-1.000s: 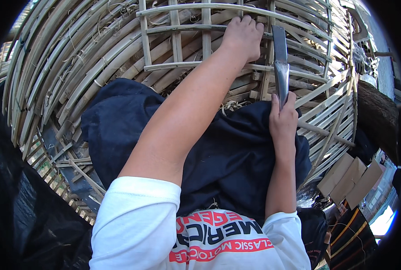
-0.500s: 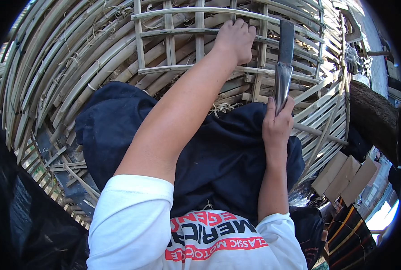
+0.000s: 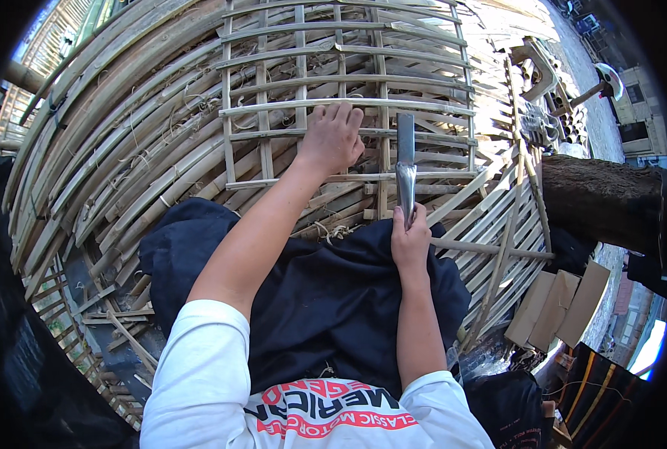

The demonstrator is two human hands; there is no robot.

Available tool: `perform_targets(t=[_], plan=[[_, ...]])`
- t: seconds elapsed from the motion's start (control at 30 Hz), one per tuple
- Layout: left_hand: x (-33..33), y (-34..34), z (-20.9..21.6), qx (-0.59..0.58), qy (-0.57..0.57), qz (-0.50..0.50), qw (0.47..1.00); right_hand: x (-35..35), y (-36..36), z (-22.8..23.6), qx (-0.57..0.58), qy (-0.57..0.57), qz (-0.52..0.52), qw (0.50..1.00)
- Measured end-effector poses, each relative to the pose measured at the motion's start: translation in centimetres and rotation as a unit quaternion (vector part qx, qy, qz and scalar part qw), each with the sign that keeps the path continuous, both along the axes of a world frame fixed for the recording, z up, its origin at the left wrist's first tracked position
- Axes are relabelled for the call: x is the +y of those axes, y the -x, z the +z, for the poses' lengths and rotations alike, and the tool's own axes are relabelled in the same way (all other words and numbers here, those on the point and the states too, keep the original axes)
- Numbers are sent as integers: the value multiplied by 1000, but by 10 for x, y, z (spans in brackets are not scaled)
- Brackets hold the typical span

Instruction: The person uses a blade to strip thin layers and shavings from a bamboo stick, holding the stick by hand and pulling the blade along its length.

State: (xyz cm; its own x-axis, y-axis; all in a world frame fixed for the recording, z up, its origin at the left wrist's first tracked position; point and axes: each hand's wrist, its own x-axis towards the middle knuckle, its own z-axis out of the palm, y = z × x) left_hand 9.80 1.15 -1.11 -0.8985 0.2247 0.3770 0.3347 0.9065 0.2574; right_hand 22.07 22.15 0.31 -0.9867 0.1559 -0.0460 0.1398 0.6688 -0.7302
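right hand (image 3: 410, 239) closes round a knife (image 3: 406, 183); left hand (image 3: 332, 142) curls on lattice (image 3: 300, 82), its grip unclear.

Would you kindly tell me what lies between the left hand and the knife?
Part of the slatted lattice, including an upright slat, lies between left hand and knife in the head view.

The knife (image 3: 406, 179) is steel-grey, the lattice (image 3: 382, 103) pale tan, the lap cloth (image 3: 318, 292) black, the shirt (image 3: 333, 435) white with red-and-black print.

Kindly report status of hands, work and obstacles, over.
Left hand on bamboo lattice. Right hand grips metal blade by handle. Piled bamboo strips crowd underneath lattice.
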Motion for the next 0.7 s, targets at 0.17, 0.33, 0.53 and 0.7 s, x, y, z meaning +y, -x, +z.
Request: perform_targets(t=[0.17, 0.33, 0.53, 0.7], plan=[[-15, -9, 1, -97, 164, 68, 979, -2, 2, -2, 2, -1, 12, 1000], [-5, -7, 0, -206, 166, 103, 959, 3, -2, -6, -6, -38, 23, 999], [-12, -5, 6, -231, 181, 80, 953, -7, -3, 36, 73, -37, 53, 995], [-11, -5, 2, -243, 161, 75, 954, 8, -4, 30, 33, -102, 74, 991]])
